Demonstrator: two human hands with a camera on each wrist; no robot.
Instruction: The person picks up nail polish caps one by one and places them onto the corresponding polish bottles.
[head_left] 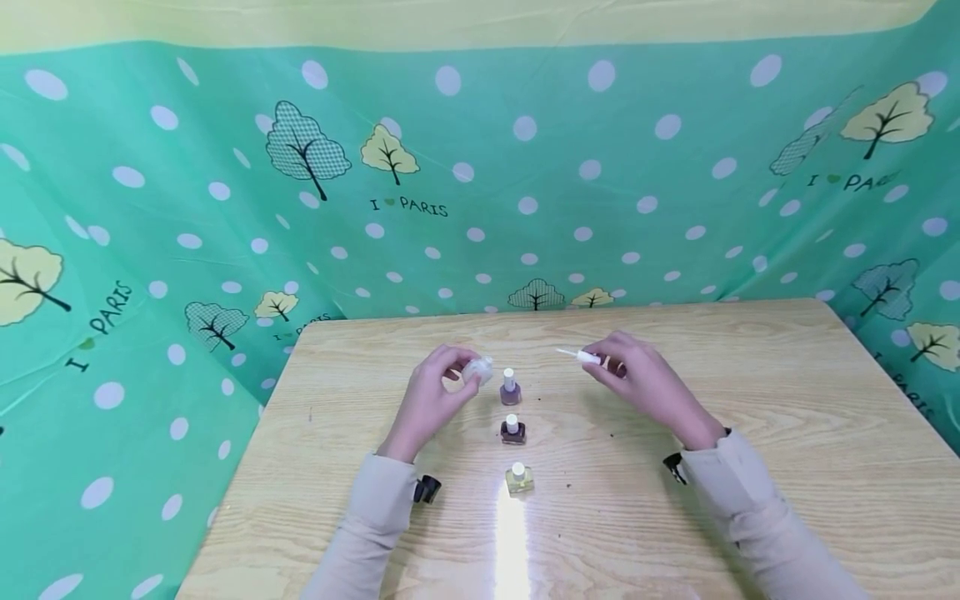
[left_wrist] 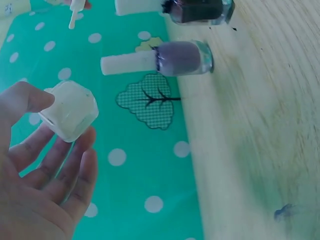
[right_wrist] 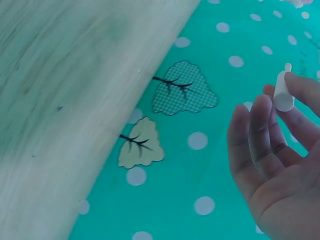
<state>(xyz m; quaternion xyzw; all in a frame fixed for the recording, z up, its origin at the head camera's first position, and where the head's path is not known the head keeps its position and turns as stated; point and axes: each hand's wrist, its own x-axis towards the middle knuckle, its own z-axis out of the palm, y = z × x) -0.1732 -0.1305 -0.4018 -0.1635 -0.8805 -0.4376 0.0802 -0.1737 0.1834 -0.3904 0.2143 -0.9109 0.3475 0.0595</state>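
My left hand (head_left: pixel 442 385) pinches a small white nail polish bottle (left_wrist: pixel 74 111) between thumb and fingers, raised over the table with its neck uncapped and tipped to the right. In my right hand (head_left: pixel 633 371) is a white cap with its brush (head_left: pixel 588 357), held by thumb and fingertips, the brush end pointing left toward the bottle. A gap separates the two. Between the hands, a purple nail polish bottle (head_left: pixel 510 388) stands upright, closest to the left hand. Behind my right thumb in the right wrist view, part of the cap (right_wrist: pixel 284 95) is hidden.
Nearer me, a dark nail polish bottle (head_left: pixel 513 430) and a pale yellow one (head_left: pixel 519 479) stand in line with the purple one on the wooden table (head_left: pixel 600 517). Small dark specks dot the wood. A green polka-dot cloth (head_left: pixel 480 200) hangs behind the far edge.
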